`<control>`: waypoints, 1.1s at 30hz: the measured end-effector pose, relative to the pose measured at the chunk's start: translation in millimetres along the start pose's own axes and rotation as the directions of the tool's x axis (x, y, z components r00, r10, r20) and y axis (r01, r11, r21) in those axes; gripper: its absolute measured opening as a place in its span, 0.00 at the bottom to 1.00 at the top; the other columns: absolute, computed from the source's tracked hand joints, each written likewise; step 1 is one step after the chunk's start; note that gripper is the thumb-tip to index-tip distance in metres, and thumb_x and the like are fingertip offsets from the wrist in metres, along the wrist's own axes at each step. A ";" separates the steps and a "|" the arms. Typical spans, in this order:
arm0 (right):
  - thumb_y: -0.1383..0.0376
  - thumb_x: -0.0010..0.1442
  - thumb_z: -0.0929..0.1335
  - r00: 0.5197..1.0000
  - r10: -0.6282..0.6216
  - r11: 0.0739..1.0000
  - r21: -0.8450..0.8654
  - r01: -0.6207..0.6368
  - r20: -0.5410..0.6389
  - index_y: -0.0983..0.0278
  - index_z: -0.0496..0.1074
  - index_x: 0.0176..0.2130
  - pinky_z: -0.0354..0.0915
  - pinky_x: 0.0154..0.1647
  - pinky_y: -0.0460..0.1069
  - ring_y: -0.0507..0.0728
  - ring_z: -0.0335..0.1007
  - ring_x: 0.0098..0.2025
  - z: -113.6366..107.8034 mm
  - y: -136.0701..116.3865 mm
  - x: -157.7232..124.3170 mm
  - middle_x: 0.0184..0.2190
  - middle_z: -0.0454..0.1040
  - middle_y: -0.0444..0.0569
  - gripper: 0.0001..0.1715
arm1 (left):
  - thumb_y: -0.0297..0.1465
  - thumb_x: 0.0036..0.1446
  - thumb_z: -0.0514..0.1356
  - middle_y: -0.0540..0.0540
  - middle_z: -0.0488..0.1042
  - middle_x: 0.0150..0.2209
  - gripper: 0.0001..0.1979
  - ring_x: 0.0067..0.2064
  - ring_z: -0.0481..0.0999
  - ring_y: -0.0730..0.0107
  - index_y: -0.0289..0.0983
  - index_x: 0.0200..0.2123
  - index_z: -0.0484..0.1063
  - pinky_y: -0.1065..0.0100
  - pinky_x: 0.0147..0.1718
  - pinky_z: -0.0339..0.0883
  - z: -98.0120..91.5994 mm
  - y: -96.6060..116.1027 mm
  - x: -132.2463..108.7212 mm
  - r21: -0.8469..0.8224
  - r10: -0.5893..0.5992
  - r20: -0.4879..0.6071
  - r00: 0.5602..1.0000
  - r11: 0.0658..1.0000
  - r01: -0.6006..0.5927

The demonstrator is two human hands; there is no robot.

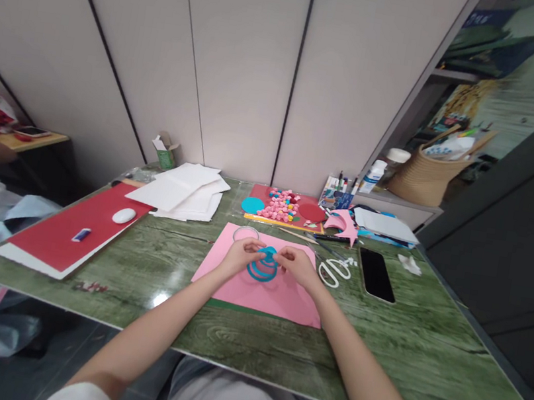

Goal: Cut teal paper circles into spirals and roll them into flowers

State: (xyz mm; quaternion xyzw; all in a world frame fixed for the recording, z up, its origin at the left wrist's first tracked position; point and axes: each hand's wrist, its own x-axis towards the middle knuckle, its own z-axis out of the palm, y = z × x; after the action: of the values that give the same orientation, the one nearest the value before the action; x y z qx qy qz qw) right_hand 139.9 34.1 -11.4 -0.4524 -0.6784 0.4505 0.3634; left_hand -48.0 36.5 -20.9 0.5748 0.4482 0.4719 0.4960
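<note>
Blue spiral (264, 264) sits squarely between the two hands, over the pink sheet (299, 302) on the worktop (177, 267). Left hand (242, 254) and right hand (296, 264) look to pinch its top from opposite sides, thumbs against fingers; neither is clearly nearer. Its coils widen from that grip towards the person's body; whether the lowest touches the sheet, I cannot tell. Scissors (334, 267) lie just right of the right hand.
</note>
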 end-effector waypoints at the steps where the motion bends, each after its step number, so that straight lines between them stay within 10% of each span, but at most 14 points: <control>1: 0.58 0.49 0.67 1.000 -0.004 1.000 0.001 0.004 -0.008 0.66 0.67 0.26 0.60 0.21 0.44 0.49 0.64 0.19 -0.3 0.3 0.5 0.19 0.69 0.42 0.12 | 0.35 0.34 0.67 0.48 0.73 0.25 0.20 0.27 0.70 0.73 0.32 0.34 0.72 0.72 0.28 0.64 -0.1 0.4 -0.2 -0.005 -0.005 0.005 1.000 1.000 0.005; 19: 0.60 0.51 0.65 0.999 -0.006 0.993 0.116 0.009 -0.034 0.63 0.63 0.42 0.61 0.18 0.43 0.48 0.65 0.19 3.0 -0.1 0.5 0.29 0.70 0.43 0.18 | 0.35 0.35 0.68 0.45 0.74 0.27 0.21 0.26 0.72 0.72 0.31 0.34 0.72 0.70 0.28 0.65 -2.1 1.8 -1.0 -0.120 -0.058 0.016 0.998 0.991 0.059; 33: 0.58 0.51 0.66 0.998 -0.009 0.999 0.038 0.007 0.059 0.66 0.70 0.29 0.60 0.20 0.44 0.49 0.63 0.20 3.5 4.7 1.7 0.19 0.69 0.43 0.13 | 0.36 0.36 0.67 0.47 0.73 0.23 0.16 0.24 0.69 0.74 0.31 0.28 0.74 0.71 0.26 0.63 0.1 9.3 -3.8 -0.157 -0.065 0.043 0.997 0.985 0.071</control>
State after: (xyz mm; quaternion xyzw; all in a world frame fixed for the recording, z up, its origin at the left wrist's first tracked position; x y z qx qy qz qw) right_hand 137.5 35.6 -16.8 -0.4294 -0.6819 0.4751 0.3534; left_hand -48.0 31.7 -12.0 0.5266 0.4193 0.4781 0.5642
